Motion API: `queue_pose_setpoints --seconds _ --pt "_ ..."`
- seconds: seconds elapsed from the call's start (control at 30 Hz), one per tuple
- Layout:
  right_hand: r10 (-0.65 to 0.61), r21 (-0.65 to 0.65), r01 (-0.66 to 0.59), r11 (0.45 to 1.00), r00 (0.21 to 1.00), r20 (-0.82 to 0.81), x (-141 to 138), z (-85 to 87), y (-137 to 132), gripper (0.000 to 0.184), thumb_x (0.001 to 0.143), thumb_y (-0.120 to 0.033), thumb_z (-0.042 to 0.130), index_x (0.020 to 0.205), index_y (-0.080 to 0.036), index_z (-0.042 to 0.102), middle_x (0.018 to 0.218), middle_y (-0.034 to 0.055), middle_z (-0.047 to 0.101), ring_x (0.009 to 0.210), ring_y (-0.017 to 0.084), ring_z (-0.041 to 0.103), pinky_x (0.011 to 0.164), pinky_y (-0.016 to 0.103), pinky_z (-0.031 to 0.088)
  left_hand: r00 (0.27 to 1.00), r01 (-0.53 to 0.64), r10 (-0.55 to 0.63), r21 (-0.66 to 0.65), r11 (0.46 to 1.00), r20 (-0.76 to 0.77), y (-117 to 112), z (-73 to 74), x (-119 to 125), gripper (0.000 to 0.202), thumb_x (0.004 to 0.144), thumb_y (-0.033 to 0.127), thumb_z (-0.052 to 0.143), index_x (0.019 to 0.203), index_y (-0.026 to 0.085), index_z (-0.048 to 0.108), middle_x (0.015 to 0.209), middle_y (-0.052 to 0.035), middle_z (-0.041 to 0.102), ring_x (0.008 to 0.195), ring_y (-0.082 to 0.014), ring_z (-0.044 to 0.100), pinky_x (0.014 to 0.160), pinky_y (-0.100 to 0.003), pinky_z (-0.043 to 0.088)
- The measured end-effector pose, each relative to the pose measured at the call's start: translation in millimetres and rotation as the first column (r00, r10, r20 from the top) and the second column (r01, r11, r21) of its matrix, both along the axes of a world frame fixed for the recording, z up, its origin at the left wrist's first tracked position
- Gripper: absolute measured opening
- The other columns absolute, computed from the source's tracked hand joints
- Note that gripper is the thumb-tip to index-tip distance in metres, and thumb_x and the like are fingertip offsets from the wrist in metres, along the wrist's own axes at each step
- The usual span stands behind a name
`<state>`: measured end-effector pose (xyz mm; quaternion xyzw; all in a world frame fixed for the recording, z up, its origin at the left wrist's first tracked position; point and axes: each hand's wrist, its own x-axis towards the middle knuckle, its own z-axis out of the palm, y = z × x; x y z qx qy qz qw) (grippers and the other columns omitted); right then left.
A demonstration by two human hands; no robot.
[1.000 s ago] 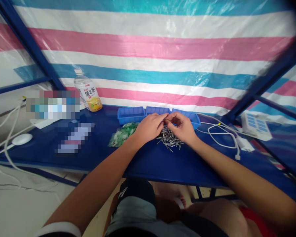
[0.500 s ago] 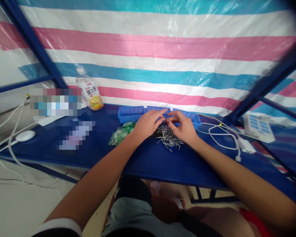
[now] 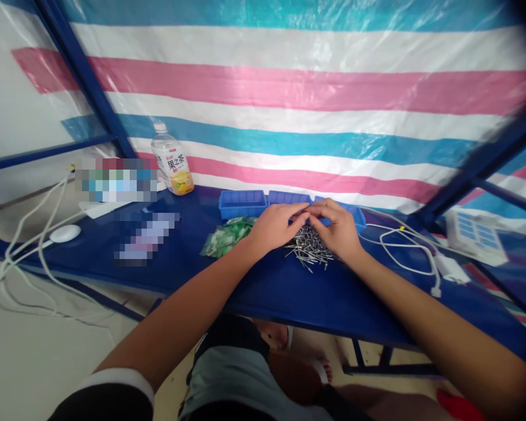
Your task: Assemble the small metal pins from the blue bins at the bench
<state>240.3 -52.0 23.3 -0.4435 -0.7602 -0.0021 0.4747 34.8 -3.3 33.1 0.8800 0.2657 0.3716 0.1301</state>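
Observation:
My left hand point(image 3: 279, 225) and my right hand point(image 3: 336, 227) meet at the fingertips above a heap of thin metal pins that look like rivets point(image 3: 310, 248). Both hands are closed in a pinch, thumbs against fingers. Whatever lies between the fingertips is too small or hidden to name. Behind the hands stand three blue plastic bins in a row: the left bin point(image 3: 242, 204) shows fully, while the middle bin point(image 3: 289, 197) and the right bin point(image 3: 358, 217) are partly covered by my hands. Beside my left wrist lies a clear bag of green and white pieces point(image 3: 227, 237).
A drink bottle point(image 3: 173, 164) stands at the back left, near a white round device point(image 3: 65, 233) with cables. On the right lie a white charger with its cord point(image 3: 451, 269) and a white box with blue panels point(image 3: 476, 237). Blue frame posts rise at both sides.
The whole view has shifted, so everything sits slightly farther right. My fingertips have drawn closer together over the metal heap.

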Motion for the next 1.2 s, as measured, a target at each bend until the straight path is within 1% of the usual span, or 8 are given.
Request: queue_pose_setpoints --seconds 0.13,0.3,0.47,0.6,0.73,0.97,1.03,1.2 --pt "0.014 -0.002 -0.014 1.0 1.0 -0.027 -1 -0.9 2 0.014 0.1 -0.026 0.065 0.103 -0.028 0.079 0.102 0.0061 0.075 0.086 0.023 0.071 0.079 0.046 0.064 0.998 0.055 -0.055 0.001 0.999 0.037 1 -0.3 3 0.034 0.108 0.031 0.056 0.136 0.026 0.073 0.131 -0.0049 0.079 0.115 -0.0236 0.076 0.101 -0.044 0.061" --pt "0.031 -0.052 -0.033 0.998 0.999 -0.036 -2 -1.1 2 0.018 0.098 -0.023 0.064 0.108 -0.028 0.078 0.108 0.0063 0.077 0.095 0.024 0.073 0.083 0.045 0.065 0.998 0.016 -0.013 -0.051 0.999 0.063 7 -5.2 3 0.029 0.106 0.032 0.06 0.129 0.028 0.076 0.128 -0.0036 0.08 0.113 -0.0243 0.077 0.098 -0.046 0.063" --pt "0.062 -0.104 -0.072 0.992 0.994 -0.093 -5 0.1 1 0.02 0.097 -0.023 0.062 0.107 -0.026 0.079 0.113 0.0069 0.077 0.101 0.023 0.074 0.087 0.043 0.066 0.996 0.014 -0.008 -0.071 0.997 0.091 13 -7.5 1 0.024 0.103 0.025 0.063 0.123 0.026 0.075 0.12 -0.0034 0.082 0.108 -0.022 0.079 0.096 -0.042 0.062" --pt "0.021 -0.209 -0.065 0.976 0.978 -0.208 -6 -2.5 2 0.014 0.096 -0.026 0.063 0.103 -0.024 0.075 0.107 0.0066 0.078 0.093 0.023 0.075 0.086 0.043 0.065 0.993 0.011 0.0 -0.096 0.995 0.114 16 -8.8 1 0.01 0.1 0.022 0.065 0.108 0.023 0.07 0.103 -0.0024 0.082 0.097 -0.0199 0.079 0.086 -0.037 0.061" --pt "-0.004 -0.238 -0.079 0.968 0.944 -0.329 -5 -2.9 4 0.021 0.093 -0.032 0.072 0.113 -0.025 0.071 0.102 0.0065 0.076 0.091 0.023 0.074 0.081 0.04 0.064 0.995 -0.004 0.016 -0.122 0.993 0.102 15 -9.5 0 0.01 0.094 0.02 0.07 0.1 0.023 0.063 0.097 -0.002 0.08 0.092 -0.0196 0.077 0.079 -0.033 0.057" --pt "0.017 -0.257 -0.081 0.963 0.97 -0.241 -2 -1.5 5 0.011 0.094 -0.038 0.075 0.094 -0.027 0.077 0.094 0.0048 0.078 0.086 0.023 0.073 0.078 0.042 0.061 0.999 -0.044 0.043 -0.117 0.992 -0.004 13 -8.6 -2 0.011 0.091 0.021 0.072 0.1 0.024 0.067 0.098 -0.0025 0.081 0.094 -0.0224 0.077 0.079 -0.034 0.055" --pt "0.009 -0.305 -0.091 0.948 0.965 -0.261 -1 -4.7 8 0.012 0.091 -0.038 0.077 0.094 -0.027 0.077 0.091 0.0045 0.078 0.081 0.022 0.072 0.076 0.043 0.06 0.999 -0.038 0.04 -0.12 0.992 0.01 14 -8.7 -2 0.011 0.091 0.019 0.071 0.1 0.023 0.068 0.098 -0.0028 0.081 0.093 -0.0219 0.077 0.082 -0.034 0.056" --pt "0.043 -0.422 -0.256 0.87 0.891 -0.453 1 -12.1 14 0.02 0.081 -0.036 0.084 0.093 -0.025 0.071 0.083 0.0032 0.077 0.07 0.021 0.072 0.074 0.043 0.061 0.999 0.031 -0.029 -0.154 0.988 0.016 15 -9.9 -1 0.022 0.091 0.014 0.065 0.109 0.023 0.071 0.102 -0.003 0.083 0.095 -0.0209 0.078 0.083 -0.034 0.059"
